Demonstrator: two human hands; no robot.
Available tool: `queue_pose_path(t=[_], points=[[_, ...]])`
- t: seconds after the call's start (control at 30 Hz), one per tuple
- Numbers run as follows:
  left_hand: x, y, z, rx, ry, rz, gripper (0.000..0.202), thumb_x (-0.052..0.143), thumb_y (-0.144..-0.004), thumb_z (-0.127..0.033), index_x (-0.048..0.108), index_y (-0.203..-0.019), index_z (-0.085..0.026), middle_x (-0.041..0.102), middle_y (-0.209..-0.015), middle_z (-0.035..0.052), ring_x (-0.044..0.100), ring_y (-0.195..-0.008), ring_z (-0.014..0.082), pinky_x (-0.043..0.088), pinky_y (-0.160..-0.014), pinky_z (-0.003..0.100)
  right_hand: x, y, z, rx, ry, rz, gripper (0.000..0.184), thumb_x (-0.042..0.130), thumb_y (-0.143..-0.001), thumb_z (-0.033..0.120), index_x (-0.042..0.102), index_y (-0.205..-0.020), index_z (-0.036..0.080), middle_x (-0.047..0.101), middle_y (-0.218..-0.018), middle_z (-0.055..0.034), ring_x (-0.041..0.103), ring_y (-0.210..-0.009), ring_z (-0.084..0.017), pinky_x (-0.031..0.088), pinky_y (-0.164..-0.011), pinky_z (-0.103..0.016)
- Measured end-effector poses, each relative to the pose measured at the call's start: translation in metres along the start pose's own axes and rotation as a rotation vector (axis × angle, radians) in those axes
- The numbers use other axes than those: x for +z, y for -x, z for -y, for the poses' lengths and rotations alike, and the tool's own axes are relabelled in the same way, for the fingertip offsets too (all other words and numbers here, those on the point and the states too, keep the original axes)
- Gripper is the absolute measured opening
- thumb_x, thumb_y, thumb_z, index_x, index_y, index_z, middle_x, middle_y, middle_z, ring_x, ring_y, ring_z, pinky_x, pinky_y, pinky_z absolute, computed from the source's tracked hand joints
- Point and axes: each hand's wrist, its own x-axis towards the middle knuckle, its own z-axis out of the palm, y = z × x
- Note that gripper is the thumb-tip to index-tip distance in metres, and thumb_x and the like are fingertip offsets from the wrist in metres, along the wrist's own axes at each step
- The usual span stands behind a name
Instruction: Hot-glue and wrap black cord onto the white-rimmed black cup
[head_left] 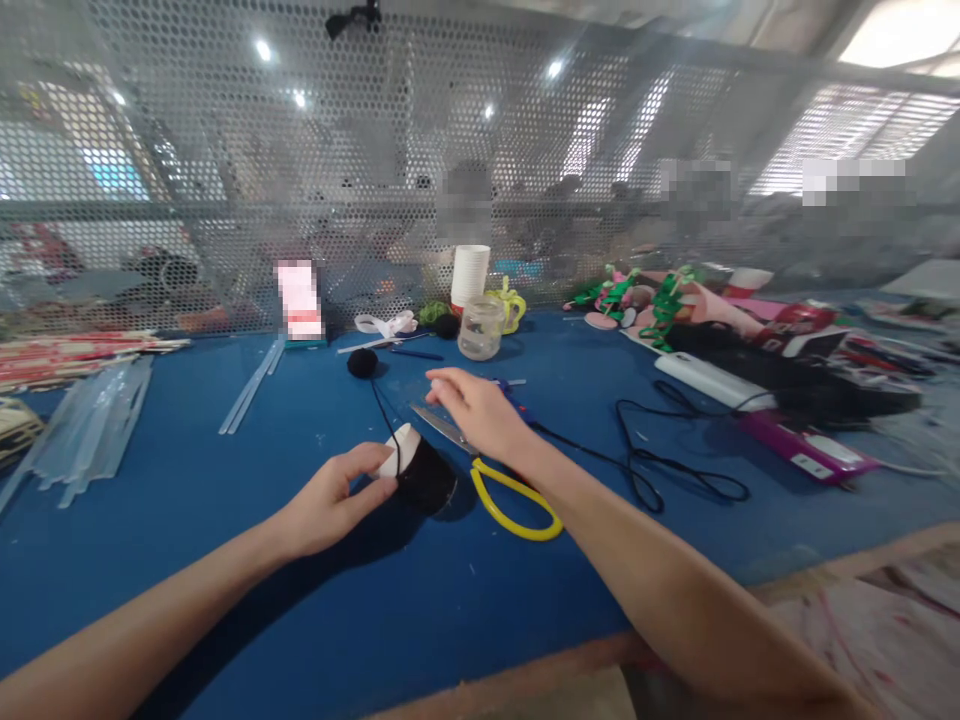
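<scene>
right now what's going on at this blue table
A person is working at the blue table. Their left hand grips a small cup lying on its side, covered in black with a white rim. The right hand is open over the yellow-handled scissors; I cannot tell whether it touches them. A black thread runs from the cup towards a black ball. A clear jar stands further back.
</scene>
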Motion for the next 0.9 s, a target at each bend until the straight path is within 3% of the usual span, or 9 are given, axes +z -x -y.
queue_pose_path(t=[0.07, 0.17, 0.27, 0.43, 0.5, 0.67, 0.8, 0.9], points=[[-0.001, 0.0, 0.001, -0.005, -0.012, -0.013, 0.02, 0.04, -0.08, -0.026, 0.054, -0.081, -0.013, 0.054, -0.085, 0.0058, 0.048, -0.081, 0.017, 0.038, -0.076, 0.026, -0.016, -0.011, -0.01, 0.1, 0.208, 0.012, 0.028, 0.034, -0.084, 0.024, 0.053, -0.102, 0.017, 0.063, -0.09, -0.0057, 0.057, -0.085, -0.015, 0.04, -0.073, -0.025], [-0.002, -0.001, 0.003, -0.028, -0.023, -0.044, 0.021, 0.04, -0.079, -0.029, 0.053, -0.08, -0.013, 0.054, -0.084, 0.0056, 0.049, -0.082, 0.0177, 0.038, -0.076, 0.027, -0.035, -0.024, -0.031, 0.202, 0.35, 0.032, 0.022, 0.04, -0.08, 0.02, 0.059, -0.088, 0.014, 0.063, -0.088, -0.0106, 0.056, -0.088, -0.022, 0.038, -0.074, -0.029], [-0.002, -0.002, 0.006, -0.071, -0.038, -0.089, 0.023, 0.04, -0.078, -0.032, 0.052, -0.075, -0.013, 0.054, -0.081, 0.0051, 0.049, -0.082, 0.0189, 0.038, -0.077, 0.029, -0.039, -0.027, -0.052, 0.314, 0.452, 0.148, 0.013, 0.051, -0.074, 0.018, 0.061, -0.074, 0.01, 0.062, -0.08, -0.0149, 0.057, -0.083, -0.027, 0.04, -0.07, -0.033], [-0.002, -0.003, 0.009, -0.11, -0.057, -0.112, 0.023, 0.039, -0.078, -0.033, 0.05, -0.073, -0.014, 0.052, -0.077, 0.0039, 0.049, -0.081, 0.0188, 0.038, -0.077, 0.03, -0.025, -0.017, -0.069, 0.405, 0.509, 0.25, 0.024, 0.047, -0.08, 0.028, 0.051, -0.1, 0.016, 0.053, -0.102, -0.0064, 0.053, -0.086, -0.016, 0.044, -0.072, -0.035], [-0.002, -0.003, 0.01, -0.117, -0.061, -0.112, 0.022, 0.039, -0.077, -0.033, 0.05, -0.072, -0.014, 0.052, -0.077, 0.0039, 0.049, -0.08, 0.0189, 0.038, -0.076, 0.03, -0.023, -0.016, -0.07, 0.419, 0.496, 0.224, 0.025, 0.047, -0.08, 0.027, 0.05, -0.102, 0.015, 0.052, -0.103, -0.007, 0.053, -0.088, -0.017, 0.044, -0.074, -0.035], [-0.003, -0.004, 0.009, -0.14, -0.061, -0.101, 0.025, 0.037, -0.078, -0.034, 0.048, -0.07, -0.013, 0.052, -0.081, 0.0055, 0.048, -0.08, 0.0191, 0.037, -0.075, 0.031, -0.033, -0.014, -0.066, 0.41, 0.362, 0.095, 0.022, 0.056, -0.067, 0.013, 0.056, -0.088, 0.008, 0.059, -0.084, -0.014, 0.055, -0.084, -0.025, 0.041, -0.07, -0.031], [-0.005, -0.004, 0.011, -0.159, -0.012, -0.096, 0.026, 0.038, -0.078, -0.036, 0.049, -0.076, -0.013, 0.052, -0.081, 0.005, 0.047, -0.079, 0.0187, 0.037, -0.075, 0.03, -0.04, -0.005, -0.05, 0.351, 0.17, 0.015, 0.028, 0.047, -0.069, 0.017, 0.05, -0.096, 0.011, 0.06, -0.078, -0.0067, 0.058, -0.068, -0.016, 0.042, -0.057, -0.024], [-0.005, -0.003, 0.013, -0.186, 0.018, -0.097, 0.027, 0.038, -0.078, -0.038, 0.05, -0.077, -0.013, 0.052, -0.078, 0.0038, 0.048, -0.077, 0.018, 0.038, -0.073, 0.028, -0.039, 0.008, -0.033, 0.323, -0.03, 0.057, 0.017, 0.046, -0.07, 0.022, 0.051, -0.083, 0.012, 0.057, -0.063, -0.0017, 0.055, -0.055, -0.012, 0.042, -0.048, -0.021]])
